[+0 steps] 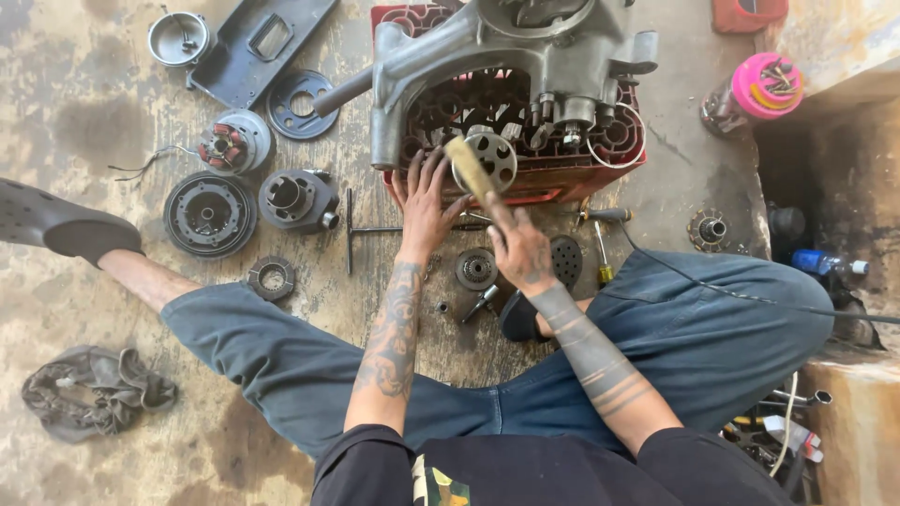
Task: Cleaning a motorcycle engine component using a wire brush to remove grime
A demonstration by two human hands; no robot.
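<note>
I sit on the floor with a grey metal engine casing (511, 56) resting on a red plastic crate (525, 178) in front of me. My left hand (427, 201) reaches up with fingers spread against the crate's near side, touching a round perforated metal disc (489, 161). My right hand (520, 245) grips a wooden handle (469, 169) that slants up over that disc; its far end is blurred. A small gear-like part (476, 269) lies on the floor between my hands.
On the left floor lie a round clutch housing (209, 214), a cylinder part (298, 200), a stator (234, 142), a black cover plate (258, 42) and a T-handle wrench (361, 230). A screwdriver (602, 253), pink tub (764, 86) and grey rag (94, 389) sit around.
</note>
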